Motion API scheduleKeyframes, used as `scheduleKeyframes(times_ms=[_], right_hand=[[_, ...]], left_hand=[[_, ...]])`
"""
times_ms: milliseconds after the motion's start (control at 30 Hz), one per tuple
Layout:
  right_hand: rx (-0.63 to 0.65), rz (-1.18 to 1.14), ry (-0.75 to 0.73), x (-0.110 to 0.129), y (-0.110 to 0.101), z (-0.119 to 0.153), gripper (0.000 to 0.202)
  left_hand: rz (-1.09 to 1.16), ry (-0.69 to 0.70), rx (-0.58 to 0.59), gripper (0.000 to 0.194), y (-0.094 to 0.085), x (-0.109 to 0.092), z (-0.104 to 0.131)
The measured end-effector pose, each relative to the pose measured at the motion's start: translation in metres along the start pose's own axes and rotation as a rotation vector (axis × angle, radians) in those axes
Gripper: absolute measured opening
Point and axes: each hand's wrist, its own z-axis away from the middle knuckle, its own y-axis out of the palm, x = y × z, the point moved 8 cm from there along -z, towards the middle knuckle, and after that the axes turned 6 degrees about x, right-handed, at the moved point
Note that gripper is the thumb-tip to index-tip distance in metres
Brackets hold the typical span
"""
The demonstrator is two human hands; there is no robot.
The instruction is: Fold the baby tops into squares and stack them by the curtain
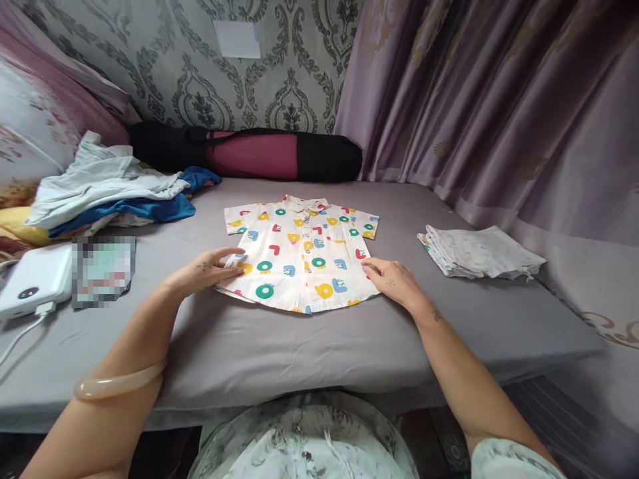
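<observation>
A small white short-sleeved shirt with colourful letter shapes lies flat and buttoned on the grey sheet, its collar toward the wall. My left hand is at its left side edge, thumb and fingers pinching the fabric. At the right side edge, my right hand has its fingertips closed on the cloth near the hem. The sleeves are spread out to both sides.
Folded clothes lie to the right. A crumpled pile of white and blue clothes is at the back left, near a white power bank with a cable. A black and maroon roll lies along the wall.
</observation>
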Motion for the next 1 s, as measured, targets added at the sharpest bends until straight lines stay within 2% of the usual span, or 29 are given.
scheduleKeyframes(times_ms=[133,433,800,1000], right_hand=[[0.019,0.053,-0.043,0.004,0.000,0.003,0.037],[0.056,0.013,-0.064,0.007,-0.003,0.006,0.038],[0.059,-0.029,-0.078,0.008,-0.004,0.007,0.037],[0.061,-0.040,-0.068,0.006,-0.004,0.006,0.039]], left_hand=[[0.003,-0.018,0.140,0.074,0.007,0.002,0.000],[0.027,0.035,0.241,0.070,0.006,0.002,0.004],[0.047,0.031,0.240,0.062,0.005,-0.004,0.011],[0.123,0.034,0.244,0.057,0.004,0.000,0.010]])
